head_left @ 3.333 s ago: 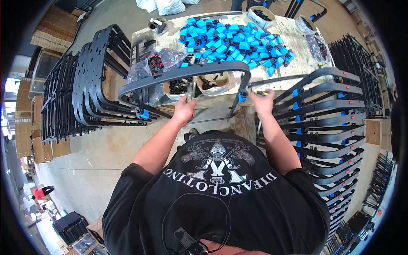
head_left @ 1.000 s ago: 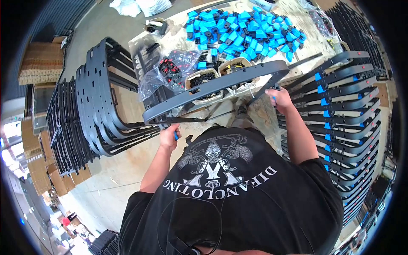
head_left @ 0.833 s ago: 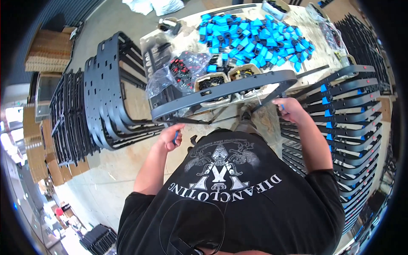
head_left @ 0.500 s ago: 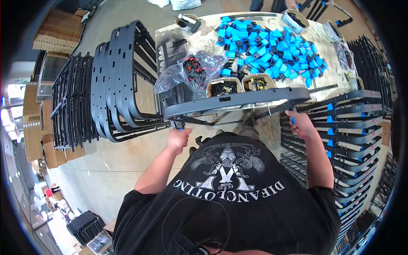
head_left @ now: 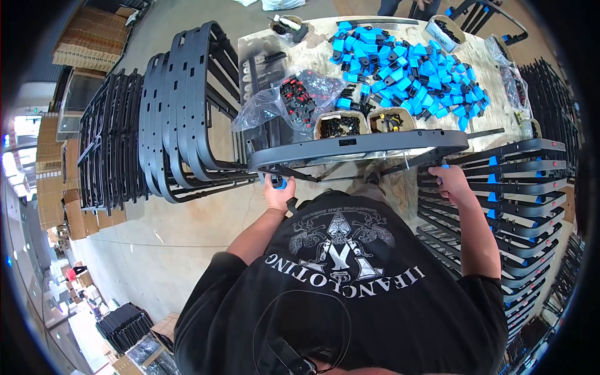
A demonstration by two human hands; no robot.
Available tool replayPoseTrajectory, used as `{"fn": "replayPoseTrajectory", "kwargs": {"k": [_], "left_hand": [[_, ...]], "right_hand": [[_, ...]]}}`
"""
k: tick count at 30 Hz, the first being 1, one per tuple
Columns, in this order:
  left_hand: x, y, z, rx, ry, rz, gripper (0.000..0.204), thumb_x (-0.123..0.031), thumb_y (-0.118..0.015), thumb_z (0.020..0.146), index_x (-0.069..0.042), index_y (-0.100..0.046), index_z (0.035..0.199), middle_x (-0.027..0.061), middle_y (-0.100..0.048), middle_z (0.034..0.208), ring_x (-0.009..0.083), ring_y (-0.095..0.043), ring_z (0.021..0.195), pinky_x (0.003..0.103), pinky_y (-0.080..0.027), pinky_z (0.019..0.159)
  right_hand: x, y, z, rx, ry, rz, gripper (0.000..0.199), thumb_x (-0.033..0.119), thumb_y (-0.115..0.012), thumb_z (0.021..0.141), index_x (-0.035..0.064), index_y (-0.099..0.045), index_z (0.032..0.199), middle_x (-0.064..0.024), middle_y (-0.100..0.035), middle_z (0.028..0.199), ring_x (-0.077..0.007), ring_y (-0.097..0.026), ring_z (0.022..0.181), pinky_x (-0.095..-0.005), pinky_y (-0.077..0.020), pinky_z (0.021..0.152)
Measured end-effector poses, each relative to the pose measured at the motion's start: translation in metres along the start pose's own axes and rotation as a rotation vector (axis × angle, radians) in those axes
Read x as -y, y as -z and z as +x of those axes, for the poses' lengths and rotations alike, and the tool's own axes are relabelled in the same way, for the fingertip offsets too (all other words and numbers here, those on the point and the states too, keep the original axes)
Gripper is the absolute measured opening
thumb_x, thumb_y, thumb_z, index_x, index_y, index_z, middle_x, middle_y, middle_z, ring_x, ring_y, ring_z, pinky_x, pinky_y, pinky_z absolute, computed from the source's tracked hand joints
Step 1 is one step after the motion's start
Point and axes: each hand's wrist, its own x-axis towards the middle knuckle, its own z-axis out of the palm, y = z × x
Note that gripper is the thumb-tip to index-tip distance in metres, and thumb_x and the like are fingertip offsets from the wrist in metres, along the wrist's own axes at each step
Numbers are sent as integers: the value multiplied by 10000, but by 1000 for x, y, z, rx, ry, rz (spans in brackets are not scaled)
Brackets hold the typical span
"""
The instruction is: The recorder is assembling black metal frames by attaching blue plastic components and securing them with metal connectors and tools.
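Dark grey metal makes up the long curved frame [head_left: 359, 145] that is held level in front of the person's chest, just at the near edge of the table [head_left: 325, 47]. The left hand [head_left: 278, 190] is closed around the frame's left end, where a small blue clip [head_left: 279, 183] shows between the fingers. The right hand [head_left: 451, 182] is closed on a strut under the frame's right end, beside another blue clip.

The step in hand appears to be carrying one fitted frame between the piles. Judging by the blue clips, the next move would call for a swing to the right and a level set-down onto the stack of clipped frames [head_left: 500, 194], with both ends kept even.

One frame is held. Two stacks flank the person: bare black frames [head_left: 169, 119] standing on edge at the left, perhaps a dozen or more, too overlapped to count exactly; about ten clipped ones lying at the right. On the table lies a heap of blue plastic parts [head_left: 406, 69], many dozens. Two small cardboard tubs [head_left: 365, 124] sit side by side near the frame, next to one clear bag of red and black pieces [head_left: 294, 100].
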Motion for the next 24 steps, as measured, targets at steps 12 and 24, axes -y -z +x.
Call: {"fn": "replayPoseTrajectory", "kwargs": {"k": [12, 24], "left_hand": [[26, 3, 26, 305, -223, 162, 314, -107, -745, 823, -39, -678, 1122, 62, -723, 1054, 190, -687, 961, 325, -524, 881], [-9, 8, 26, 416, -285, 320, 391, -147, -669, 860, -50, -592, 1231, 90, -652, 1175, 248, -628, 1136, 350, -444, 1024]], "right_hand": [[-102, -18, 89, -507, 507, -170, 542, 237, -757, 785, -6, -608, 1245, -150, -710, 959, -252, -677, 832, -372, -535, 798], [-120, -31, 157, -304, 779, 194, 451, 157, -799, 793, 53, -639, 1202, -97, -724, 1034, -189, -682, 946, -325, -512, 891]]}}
